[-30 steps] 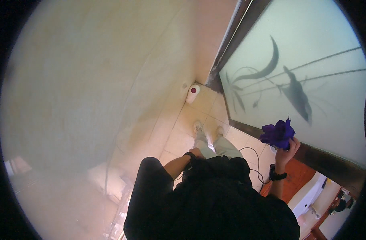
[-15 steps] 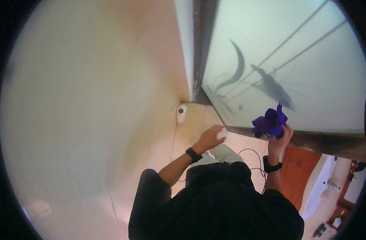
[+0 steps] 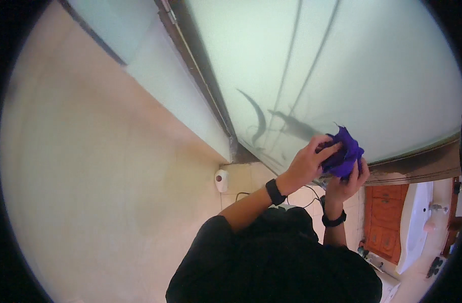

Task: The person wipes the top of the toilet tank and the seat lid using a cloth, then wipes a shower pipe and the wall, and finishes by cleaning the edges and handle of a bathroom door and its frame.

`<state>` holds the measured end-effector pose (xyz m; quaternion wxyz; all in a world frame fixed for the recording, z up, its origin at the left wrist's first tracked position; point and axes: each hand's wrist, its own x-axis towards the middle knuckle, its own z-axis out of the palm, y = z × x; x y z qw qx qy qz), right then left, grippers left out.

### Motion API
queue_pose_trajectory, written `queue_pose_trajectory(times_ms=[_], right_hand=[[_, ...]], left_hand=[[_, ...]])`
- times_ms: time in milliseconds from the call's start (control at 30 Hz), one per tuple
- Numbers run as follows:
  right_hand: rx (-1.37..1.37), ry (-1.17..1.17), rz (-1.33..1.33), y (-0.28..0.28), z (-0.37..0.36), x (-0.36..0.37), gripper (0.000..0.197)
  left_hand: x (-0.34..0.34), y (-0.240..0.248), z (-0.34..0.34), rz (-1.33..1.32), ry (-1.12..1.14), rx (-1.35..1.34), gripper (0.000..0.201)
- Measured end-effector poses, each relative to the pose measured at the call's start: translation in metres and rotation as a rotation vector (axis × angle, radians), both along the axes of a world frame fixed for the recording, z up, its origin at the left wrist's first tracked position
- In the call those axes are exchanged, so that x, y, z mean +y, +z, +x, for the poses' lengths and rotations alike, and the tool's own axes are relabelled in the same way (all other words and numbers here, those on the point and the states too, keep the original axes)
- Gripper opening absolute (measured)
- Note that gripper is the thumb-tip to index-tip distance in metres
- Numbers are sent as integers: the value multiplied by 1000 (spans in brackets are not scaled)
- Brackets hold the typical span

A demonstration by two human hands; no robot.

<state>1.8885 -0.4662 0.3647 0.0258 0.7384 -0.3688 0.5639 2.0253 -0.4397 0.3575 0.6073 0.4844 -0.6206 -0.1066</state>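
Observation:
A crumpled purple cloth (image 3: pixel 343 154) is bunched up between my two hands, in front of a frosted glass pane (image 3: pixel 393 81). My left hand (image 3: pixel 314 159) reaches across from the left and grips the cloth's left side with bent fingers. From below, my right hand (image 3: pixel 346 183) has its fingers closed round the cloth's lower right part. Folds of the cloth hide some fingertips. Dark shadows of a curved shape and long lines show through the glass.
A dark frame edge (image 3: pixel 198 70) runs down the glass's left side. On the tiled floor stands a white container (image 3: pixel 221 181) with a dark round spot. A dark cable (image 3: pixel 314 194) lies by my legs. To the right is a white washbasin (image 3: pixel 415 227) on a reddish-brown cabinet (image 3: pixel 385 224).
My left hand has risen from low near the floor tiles and moved right onto the cloth, which only my right hand held before. The whole view has shifted.

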Motion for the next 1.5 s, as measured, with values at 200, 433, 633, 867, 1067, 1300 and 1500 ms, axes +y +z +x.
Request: queue_pose_trajectory(times_ms=[200,433,633,867,1067,1300,1500], right_hand=[[202,132,206,-63,-2,5,60],[165,289,272,-38,77,66,66],[0,187,-42,62,105,-43,54],[-368,13,92,40,68,-37,48],[61,28,243,5,81,3,54],[72,268,238,78,243,-133,60],[-12,217,102,119,201,-42,58]], left_hand=[[13,-61,10,181,67,-32,64],[84,-53,72,100,216,100,72],[-28,69,106,-297,212,-84,64],[-35,93,78,-358,-36,-251,56],[5,43,114,-41,-83,-238,60],[-112,91,260,-153,165,-142,65],[-30,120,207,-308,193,-121,62]])
